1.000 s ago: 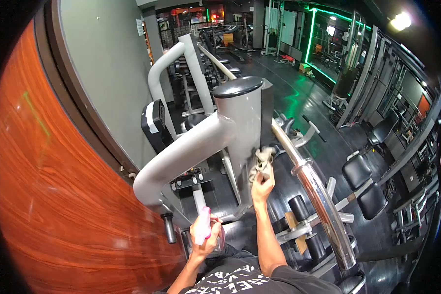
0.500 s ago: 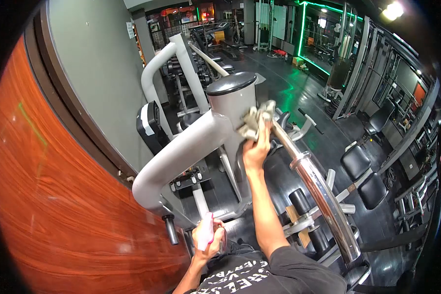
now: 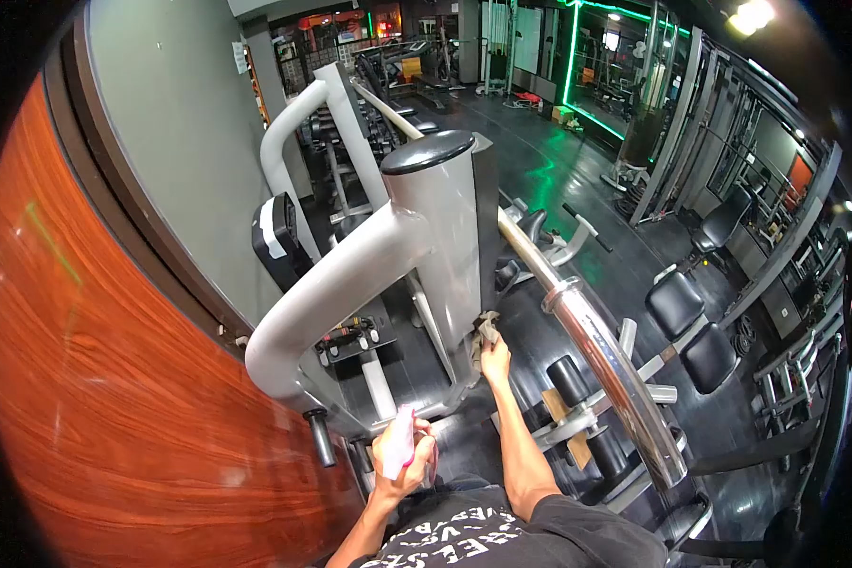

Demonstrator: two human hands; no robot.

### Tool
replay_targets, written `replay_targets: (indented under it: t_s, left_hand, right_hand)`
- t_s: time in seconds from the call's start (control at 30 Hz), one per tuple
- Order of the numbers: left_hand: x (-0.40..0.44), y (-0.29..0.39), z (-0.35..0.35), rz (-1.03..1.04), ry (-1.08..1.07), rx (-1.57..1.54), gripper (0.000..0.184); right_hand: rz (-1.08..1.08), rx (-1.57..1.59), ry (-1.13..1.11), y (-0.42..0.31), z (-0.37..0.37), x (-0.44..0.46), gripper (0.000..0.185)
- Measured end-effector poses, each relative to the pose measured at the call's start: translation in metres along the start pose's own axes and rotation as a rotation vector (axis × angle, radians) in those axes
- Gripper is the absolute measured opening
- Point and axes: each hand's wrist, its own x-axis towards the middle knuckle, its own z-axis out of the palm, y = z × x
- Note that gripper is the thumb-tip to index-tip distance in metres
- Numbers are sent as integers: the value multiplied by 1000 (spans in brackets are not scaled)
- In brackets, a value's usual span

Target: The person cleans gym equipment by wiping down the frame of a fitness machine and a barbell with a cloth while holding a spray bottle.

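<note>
My right hand (image 3: 495, 362) is closed on a crumpled greyish-beige cloth (image 3: 484, 341). It presses the cloth against the lower part of the grey upright column (image 3: 437, 256) of a gym machine. My left hand (image 3: 402, 456) grips what looks like a spray bottle (image 3: 399, 443) with a pink-and-white head, held low near my body; most of its body is hidden by the fingers. A thick curved grey tube (image 3: 327, 284) runs from the column towards the left. Capping the column is a black oval top (image 3: 429, 152).
Right of the column, a chrome bar sleeve (image 3: 615, 374) slants down towards me. A black grip peg (image 3: 320, 440) juts from the frame at lower left. Wood-grain panelling (image 3: 142, 407) lines the left side. Black padded seats (image 3: 676, 301) stand farther right.
My right hand has slid down the column with the cloth, from near its top to its lower part. The left hand stays low with the spray bottle. The view has shifted slightly.
</note>
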Motion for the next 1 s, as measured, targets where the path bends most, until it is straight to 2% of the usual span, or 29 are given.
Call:
replay_targets:
  t_s: [0.03, 0.1, 0.13, 0.17, 0.2, 0.23, 0.3, 0.33, 0.4, 0.5, 0.63, 0.73, 0.77, 0.83, 0.9, 0.97, 1.0]
  left_hand:
    - [-2, -2, 1, -9, -4, 9, 18]
    - [-4, -1, -2, 0, 0, 14, 18]
    - [-6, -1, -3, 7, 2, 22, 18]
    - [-8, -4, -5, -23, 11, -12, 18]
    - [-8, -3, -6, -23, 15, -8, 18]
    - [-7, -2, -7, -21, 19, -2, 18]
    - [-9, -2, -12, -24, 13, 3, 19]
    - [-8, -1, -15, -29, 7, 10, 19]
    - [-7, 7, -16, -46, 65, -24, 17]
    - [-15, 9, -26, -104, 160, -82, 20]
    - [-32, 10, -38, -55, 219, 69, 30]
    - [-40, 15, -48, -5, 90, 201, 28]
    - [-42, 14, -49, -8, 90, 190, 28]
    - [-43, 13, -48, -76, 67, 88, 26]
    - [-40, 14, -42, -128, 103, 11, 23]
    - [-39, 8, -39, -77, 93, 11, 21]
    - [-37, 13, -37, -59, 69, -6, 21]
  right_hand:
    - [2, -5, 0, -2, -2, -1, 37]
    - [-143, 180, 186, -15, -4, 1, 40]
    - [-226, 290, 193, -49, -18, -5, 41]
    - [-128, 588, 56, -107, -42, -19, 38]
    - [-239, 590, 69, -149, -58, -26, 34]
    - [-446, 526, 56, -159, -61, -13, 38]
    - [-977, 362, 265, -222, -78, 2, 38]
    - [-1066, 204, 427, -250, -85, 8, 45]
    - [-1109, 220, 544, -298, -94, 24, 49]
    - [-1111, 66, 642, -319, -73, 52, 55]
    - [-952, -31, 654, -246, -29, 38, 63]
    - [-696, 71, 418, -150, 0, 9, 57]
    - [-578, 120, 331, -118, 7, -3, 54]
    - [-338, 27, 116, -62, 1, -13, 45]
    - [-311, 127, 49, -63, -14, -30, 39]
    - [-453, 233, 74, -119, -44, -46, 30]
    - [-497, 229, 114, -137, -56, -45, 33]
